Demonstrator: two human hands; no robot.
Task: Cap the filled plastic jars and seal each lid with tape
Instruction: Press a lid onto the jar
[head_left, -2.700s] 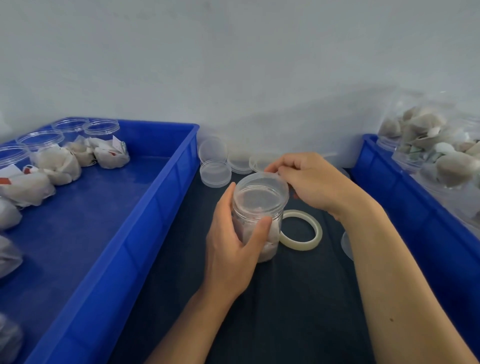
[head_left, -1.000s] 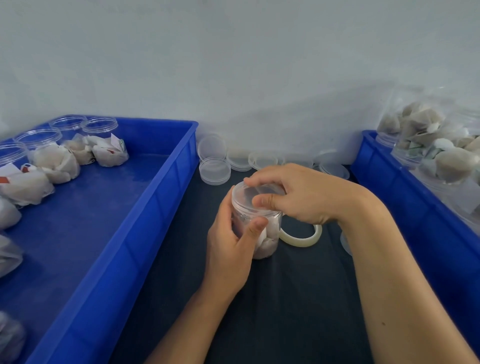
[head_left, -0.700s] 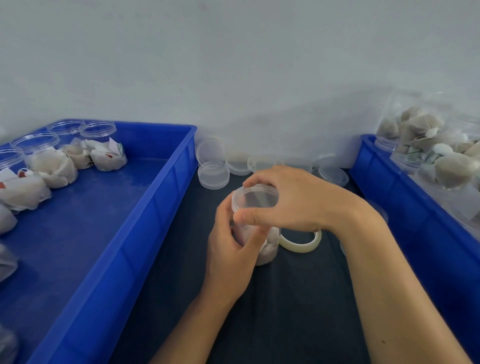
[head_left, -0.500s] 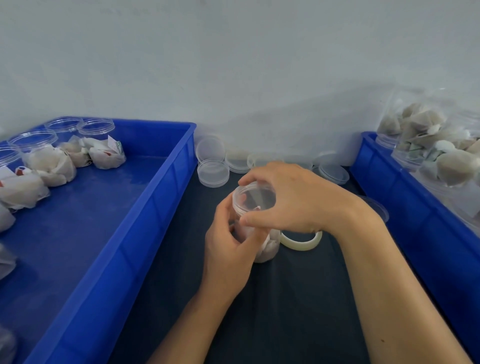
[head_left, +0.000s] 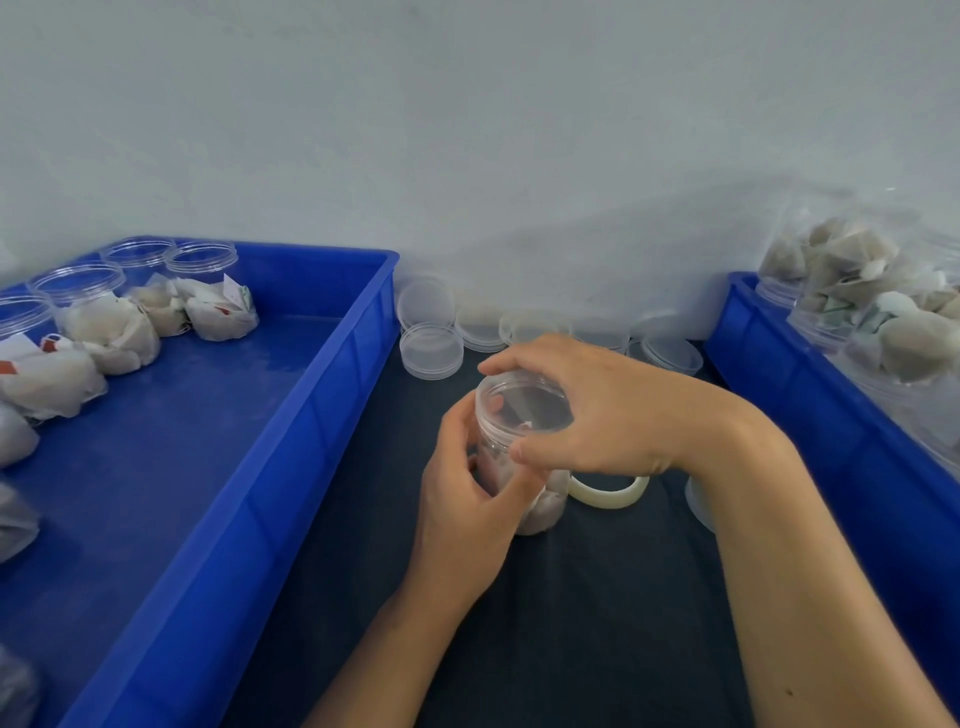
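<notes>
The counter (head_left: 597, 623), covered in dark cloth, runs as a lane between two bins. To the left of the jar stands a large blue bin (head_left: 249, 499), its long right wall close beside the left forearm; filled open jars (head_left: 98, 317) line its far-left side, leaving most of its floor bare. To the right of the jar a second blue bin (head_left: 810, 415) holds more filled jars (head_left: 883, 322) heaped above its rim, its wall close beside the right forearm.

The right hand (head_left: 602, 415) reaches in from the right, fingers and thumb curled round the clear lid (head_left: 524, 402) that sits on top of the jar. The left hand (head_left: 467, 499) comes up from below and grips the body of the jar (head_left: 543, 499) from its near-left side, thumb wrapped across the front. The jar stands upright on the counter, filled with pale packets, in the middle of the lane.

Just right of the jar, partly hidden under the right wrist, a tape roll (head_left: 608, 496) lies flat on the cloth. Behind the jar, along the wall, spare clear lids (head_left: 431, 351) sit in a loose row. In front of the jar, toward the person, the cloth is open apart from the two forearms.
</notes>
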